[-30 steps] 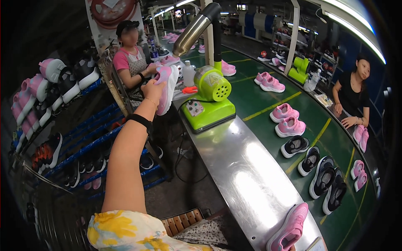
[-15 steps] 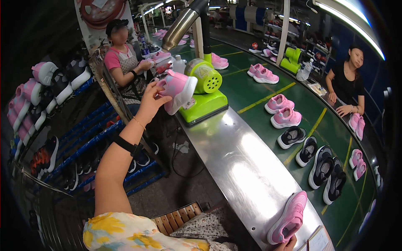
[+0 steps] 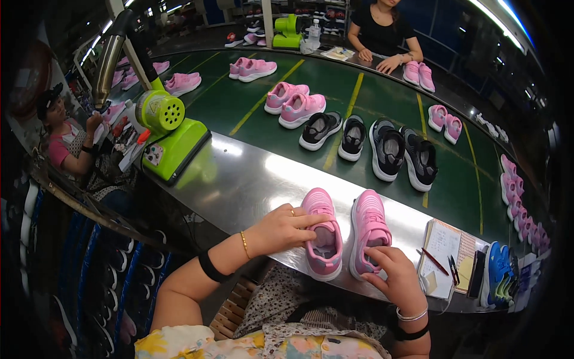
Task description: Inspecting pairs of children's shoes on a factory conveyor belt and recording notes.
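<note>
Two pink sneakers with white soles stand side by side on the steel worktop, toes pointing away from me. My left hand (image 3: 281,230) grips the left sneaker (image 3: 318,202), its fingers lying across the strap and the edge of the opening. At the right sneaker (image 3: 370,210), my right hand (image 3: 394,276) holds the collar near the heel, with fingertips inside the opening. Part of that heel is hidden by the hand. Both soles appear to rest on the steel worktop (image 3: 245,197).
A green blower machine (image 3: 179,149) with a metal nozzle stands left on the worktop. Beyond runs a green conveyor (image 3: 239,99) carrying pink and black sneakers. An open notebook (image 3: 439,254) with pens and a blue shoe (image 3: 493,272) lie right. Co-workers sit left and across.
My left hand has brought its pink sneaker from beside the blower down to the worktop, next to the other one. The view has turned to the right.
</note>
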Motion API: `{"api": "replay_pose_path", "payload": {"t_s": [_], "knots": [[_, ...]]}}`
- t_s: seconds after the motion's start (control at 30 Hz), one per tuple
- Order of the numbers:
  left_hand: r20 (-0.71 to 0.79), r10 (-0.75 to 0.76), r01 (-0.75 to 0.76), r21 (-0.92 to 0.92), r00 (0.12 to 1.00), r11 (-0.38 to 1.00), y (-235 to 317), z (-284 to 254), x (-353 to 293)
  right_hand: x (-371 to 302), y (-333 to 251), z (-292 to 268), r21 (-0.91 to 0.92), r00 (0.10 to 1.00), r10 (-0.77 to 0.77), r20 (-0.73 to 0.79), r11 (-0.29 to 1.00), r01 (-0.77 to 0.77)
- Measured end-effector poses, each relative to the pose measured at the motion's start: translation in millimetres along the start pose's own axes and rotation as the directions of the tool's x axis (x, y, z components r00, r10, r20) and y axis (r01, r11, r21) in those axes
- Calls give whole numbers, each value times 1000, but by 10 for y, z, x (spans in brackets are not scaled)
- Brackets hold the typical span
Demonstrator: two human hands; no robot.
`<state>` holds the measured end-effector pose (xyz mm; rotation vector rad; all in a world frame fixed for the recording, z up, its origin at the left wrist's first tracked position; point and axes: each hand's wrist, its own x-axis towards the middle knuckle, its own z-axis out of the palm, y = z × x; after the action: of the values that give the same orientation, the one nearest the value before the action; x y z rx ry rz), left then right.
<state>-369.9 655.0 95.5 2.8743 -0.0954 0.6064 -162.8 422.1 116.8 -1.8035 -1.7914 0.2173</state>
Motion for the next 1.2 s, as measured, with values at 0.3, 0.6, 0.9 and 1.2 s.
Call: {"api": "replay_pose_path", "payload": {"t_s": [0.3,0.6,0.9,1.2], "knots": [[-155,-286,194,-438,946,878,38,324,33,152,23,451,-221,983,138,118,969,-109],[-248,-784,576,-560,569,595,-176,670,-539,24,382,475,948,737,652,-177,-89,306],[-311,-744,567,-497,592,658,-192,677,-572,115,480,633,903,744,657,-122,-238,358],[-301,-747,582,-481,593,656,-214,636,-591,98,269,169,756,893,431,-133,626,-190]]}}
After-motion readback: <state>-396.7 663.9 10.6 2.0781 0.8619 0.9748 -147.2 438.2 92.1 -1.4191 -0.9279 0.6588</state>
